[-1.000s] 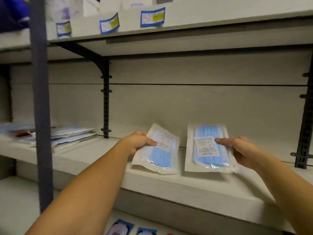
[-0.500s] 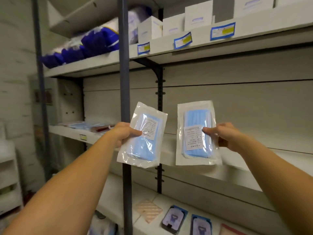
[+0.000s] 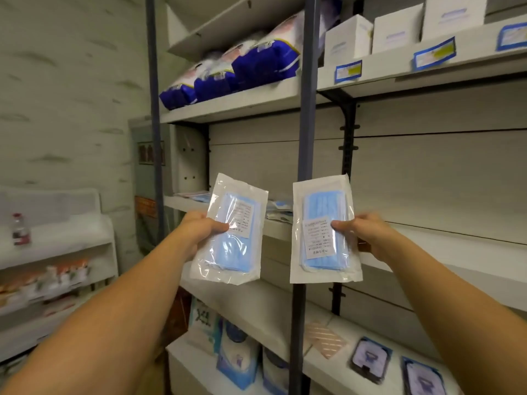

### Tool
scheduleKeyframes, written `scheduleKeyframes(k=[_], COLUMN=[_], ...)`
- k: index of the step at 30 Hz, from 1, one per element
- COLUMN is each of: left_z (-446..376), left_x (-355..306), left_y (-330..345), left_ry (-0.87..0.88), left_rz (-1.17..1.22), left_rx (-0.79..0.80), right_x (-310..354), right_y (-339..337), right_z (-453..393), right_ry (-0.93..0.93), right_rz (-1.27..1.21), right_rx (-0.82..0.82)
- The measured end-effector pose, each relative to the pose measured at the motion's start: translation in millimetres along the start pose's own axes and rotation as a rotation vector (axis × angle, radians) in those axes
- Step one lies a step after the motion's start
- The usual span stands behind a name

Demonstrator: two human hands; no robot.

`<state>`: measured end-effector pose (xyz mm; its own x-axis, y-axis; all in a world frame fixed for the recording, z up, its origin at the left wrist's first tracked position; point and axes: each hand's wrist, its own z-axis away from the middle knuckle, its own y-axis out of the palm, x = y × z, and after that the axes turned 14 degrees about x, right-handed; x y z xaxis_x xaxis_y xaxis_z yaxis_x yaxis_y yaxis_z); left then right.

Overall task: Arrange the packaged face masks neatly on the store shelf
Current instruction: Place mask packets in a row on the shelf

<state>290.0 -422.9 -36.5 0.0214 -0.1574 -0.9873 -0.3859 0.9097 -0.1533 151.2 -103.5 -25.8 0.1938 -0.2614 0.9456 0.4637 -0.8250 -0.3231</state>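
Two bare forearms are reaching forward from the bottom corners of the view. The left hand (image 3: 199, 228) is pinching the left mask pack (image 3: 230, 229) by its left edge, thumb lying across the front of the clear wrapper and the other fingers hidden behind it. The right hand (image 3: 363, 233) is pinching the right mask pack (image 3: 323, 229) by its right edge in the same way, thumb tip pressing just beside the white printed label. Both packs are hanging in the air in front of the shelving, upright, the left one tilting slightly to the right, and a narrow gap is keeping them apart. Each is showing a stack of light blue masks through the film.

Just behind the right pack, a dark metal post (image 3: 306, 109) is running from top to bottom. Beyond it, the middle shelf (image 3: 427, 252) is lying bare on its right part, while on its left part, between and behind the two packs, more flat mask packets (image 3: 278, 209) are resting. Below, the lower shelf (image 3: 336, 366) is carrying dark-framed packets and blue-and-white boxes. Higher up, the upper shelf (image 3: 370, 81) is bearing white boxes (image 3: 396, 28) with blue price tags on its front edge, and blue-and-white bags (image 3: 228, 69) are sitting to their left. Far left, a white rack (image 3: 71, 240) is holding a small bottle (image 3: 20, 230).
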Motion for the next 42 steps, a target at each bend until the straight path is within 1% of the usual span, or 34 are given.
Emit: scheduleKeyframes(k=[7,15,20,26,32,38,42], left_z=[-8,-61,-111,-166,-226,-296,-343], left_x=[6,1,-15,-29,-24,-24,-30], left_y=[-58,-105,-130,-158,-163,-161,-158], left_ry=[0.041,0.072,0.104,0.122,0.113,0.164,0.157], left_rz=[-0.005,-0.042,-0.075,-0.041,0.051,0.101,0.169], left_rx=[-0.054,-0.051,-0.035,-0.03,0.052,0.18,0.29], right_x=[23,47,73,95,102,112,122], right_y=[62,109,132,139,142,138,138], right_z=[-37,-100,-147,-194,-228,-255,-268], right_ry=[-0.019,-0.038,-0.025,-0.032,-0.022,-0.006,0.027], right_rz=[0.013,0.024,0.06,0.041,0.014,0.034,0.039], right_rx=[0.098,0.058,0.083,0.009,-0.09,-0.241,-0.352])
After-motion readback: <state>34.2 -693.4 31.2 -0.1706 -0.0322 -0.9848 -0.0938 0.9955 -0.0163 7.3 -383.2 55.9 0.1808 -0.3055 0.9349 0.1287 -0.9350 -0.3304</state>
